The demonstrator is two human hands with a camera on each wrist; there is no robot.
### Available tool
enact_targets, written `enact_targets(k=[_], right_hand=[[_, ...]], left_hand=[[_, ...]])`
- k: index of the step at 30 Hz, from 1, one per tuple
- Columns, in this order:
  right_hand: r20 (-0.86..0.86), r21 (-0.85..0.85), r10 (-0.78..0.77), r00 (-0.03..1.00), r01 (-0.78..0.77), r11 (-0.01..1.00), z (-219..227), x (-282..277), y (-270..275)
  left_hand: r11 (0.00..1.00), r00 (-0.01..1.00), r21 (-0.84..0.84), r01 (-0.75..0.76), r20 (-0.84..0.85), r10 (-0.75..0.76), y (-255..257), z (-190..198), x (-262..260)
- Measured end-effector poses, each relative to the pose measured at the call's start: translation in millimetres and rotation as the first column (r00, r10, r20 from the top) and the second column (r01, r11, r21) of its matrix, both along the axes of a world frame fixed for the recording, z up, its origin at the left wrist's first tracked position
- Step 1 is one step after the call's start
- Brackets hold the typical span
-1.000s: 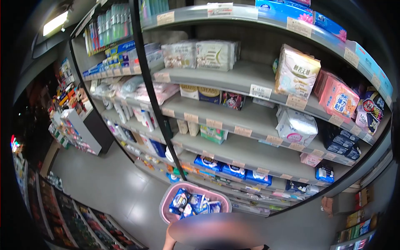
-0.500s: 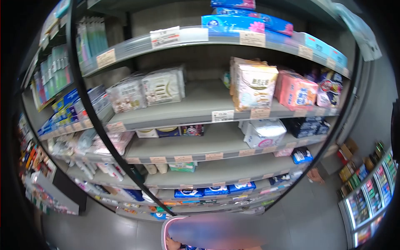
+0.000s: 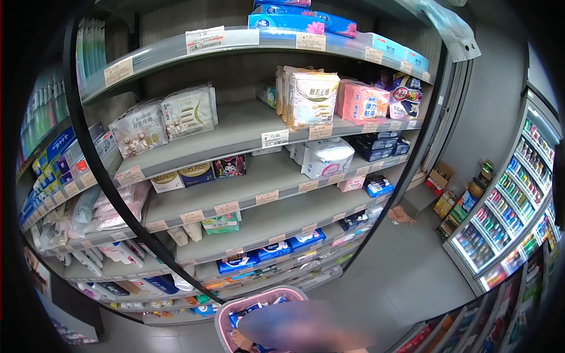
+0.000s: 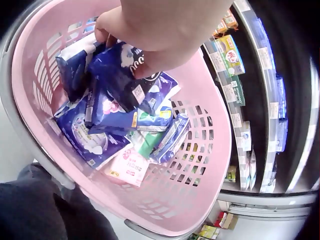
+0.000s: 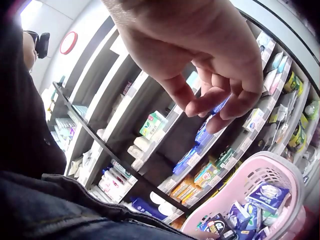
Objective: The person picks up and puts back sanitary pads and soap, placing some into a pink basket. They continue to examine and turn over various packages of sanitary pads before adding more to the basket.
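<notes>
A pink plastic basket (image 4: 210, 145) holds several blue and purple sanitary pad packets, with a small pink-and-white packet (image 4: 129, 167) at the bottom. My left hand (image 4: 155, 35) reaches into it and grips a dark blue pad packet (image 4: 117, 72) between thumb and fingers, over the other packets. In the head view the basket (image 3: 220, 320) shows low in front of the shelves, partly hidden by a blurred patch. My right hand (image 5: 210, 65) hangs with loosely curled fingers, holding nothing, in front of the shelves and above the basket in its wrist view.
The shelf unit carries white pad packs (image 3: 188, 112), a cream pack (image 3: 315, 97), pink packs (image 3: 362, 101) and blue packets (image 3: 273, 250) lower down. A black upright post (image 3: 118, 200) divides it. Right of the aisle stands a lit drinks fridge (image 3: 500, 194).
The head view has swung right, so the shelves shift left and the fridge comes into view. My left hand, earlier low beside the basket, is now inside it.
</notes>
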State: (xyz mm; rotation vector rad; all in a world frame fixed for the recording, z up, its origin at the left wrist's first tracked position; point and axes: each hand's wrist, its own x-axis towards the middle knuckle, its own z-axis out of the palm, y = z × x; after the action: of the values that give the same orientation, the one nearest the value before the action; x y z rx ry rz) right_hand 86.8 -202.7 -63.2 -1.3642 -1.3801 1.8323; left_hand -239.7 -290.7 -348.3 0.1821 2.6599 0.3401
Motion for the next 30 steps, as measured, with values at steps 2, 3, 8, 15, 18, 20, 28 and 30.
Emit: enact_targets(k=[2, 3, 8, 15, 18, 20, 28, 30], right_hand=[[-0.054, 0.076, -0.015, 0.998, 0.019, 0.997, 11, 0, -4], [-0.05, 0.081, -0.017, 0.999, 0.021, 0.997, 14, 0, -5], [-0.045, 0.089, -0.036, 0.998, 0.04, 0.995, 17, 0, -10], [0.017, 0.128, 0.0, 1.0, -0.002, 0.992, -11, 7, -5], [0.009, 0.085, 0.084, 0.996, -0.085, 0.993, -35, 7, 0], [0.019, 0.109, 0.111, 0.994, -0.113, 0.988, -20, -3, -1], [-0.054, 0.154, 0.246, 0.968, -0.236, 0.96, -9, -34, -8], [-0.1, 0.169, 0.267, 0.959, -0.248, 0.954, 0, -45, -11]], left_hand=[[0.998, 0.996, 0.011, -0.062, 0.067, 0.061, 1, -16, 1], [0.974, 0.985, 0.196, -0.118, 0.148, 0.09, -7, -55, -5], [0.819, 0.967, 0.519, -0.245, 0.198, 0.163, -10, -78, -1], [0.859, 0.667, 0.257, -0.443, 0.734, 0.125, 12, 1, -15], [0.697, 0.584, 0.504, -0.509, 0.798, -0.151, 4, 67, 0], [0.686, 0.464, 0.555, -0.47, 0.817, -0.343, 2, 139, 5], [0.428, 0.505, 0.765, -0.48, 0.641, -0.579, -13, 279, 35], [0.347, 0.544, 0.824, -0.449, 0.56, -0.625, -15, 282, 45]])
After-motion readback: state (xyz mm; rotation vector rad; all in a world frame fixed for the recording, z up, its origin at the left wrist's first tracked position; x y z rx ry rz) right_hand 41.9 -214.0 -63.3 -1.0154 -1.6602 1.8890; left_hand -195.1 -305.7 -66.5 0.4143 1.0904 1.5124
